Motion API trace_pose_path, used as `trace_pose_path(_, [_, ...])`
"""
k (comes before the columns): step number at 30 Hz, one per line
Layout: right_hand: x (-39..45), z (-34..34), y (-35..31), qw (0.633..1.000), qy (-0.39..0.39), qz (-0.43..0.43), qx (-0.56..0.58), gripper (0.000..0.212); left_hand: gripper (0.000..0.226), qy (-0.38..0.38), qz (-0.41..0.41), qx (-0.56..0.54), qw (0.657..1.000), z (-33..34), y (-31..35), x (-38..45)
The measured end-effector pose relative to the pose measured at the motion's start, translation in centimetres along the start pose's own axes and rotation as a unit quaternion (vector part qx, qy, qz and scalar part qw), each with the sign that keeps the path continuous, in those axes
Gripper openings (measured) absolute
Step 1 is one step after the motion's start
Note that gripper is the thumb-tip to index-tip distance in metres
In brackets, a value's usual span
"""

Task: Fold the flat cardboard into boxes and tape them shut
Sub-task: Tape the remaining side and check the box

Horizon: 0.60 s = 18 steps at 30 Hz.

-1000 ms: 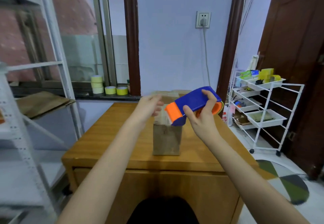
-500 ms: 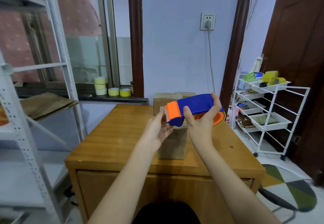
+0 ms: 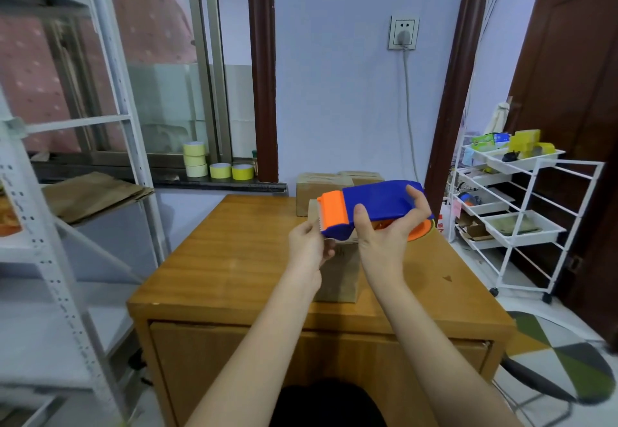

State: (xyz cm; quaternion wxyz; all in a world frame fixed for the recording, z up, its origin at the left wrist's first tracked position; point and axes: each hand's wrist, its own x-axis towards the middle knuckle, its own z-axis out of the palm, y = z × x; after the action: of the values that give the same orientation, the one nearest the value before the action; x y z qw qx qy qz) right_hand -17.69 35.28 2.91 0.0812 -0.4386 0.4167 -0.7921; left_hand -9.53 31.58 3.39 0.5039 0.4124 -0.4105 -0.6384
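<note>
Left hand (image 3: 309, 246) has dropped from the box (image 3: 339, 272) top to pinch the tape end at the dispenser (image 3: 374, 207), which your right hand (image 3: 389, 229) grips; taping can start

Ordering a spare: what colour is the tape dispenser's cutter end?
Orange, on a blue tape dispenser; head view.

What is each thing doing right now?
Tape dispenser: held up above the box.
Right hand: grips the dispenser.
Left hand: fingers pinched at the dispenser's orange end, likely on tape.
Small box: standing on the table.
Back boxes: closed.
Wall plug: plugged in.
</note>
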Motion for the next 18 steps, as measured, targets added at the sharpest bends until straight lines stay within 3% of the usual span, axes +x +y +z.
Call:
trace_pose_path(8, [0.2,0.9,-0.2,0.998,0.057,-0.01,0.029,0.07,0.012,0.071,0.227,0.12,0.964,0.5,-1.6,0.9])
trace_pose_path(18, [1.2,0.0,0.3,0.997,0.072,0.009,0.018,0.07,0.025,0.078,0.251,0.228,0.937,-0.6,-1.9,2.5])
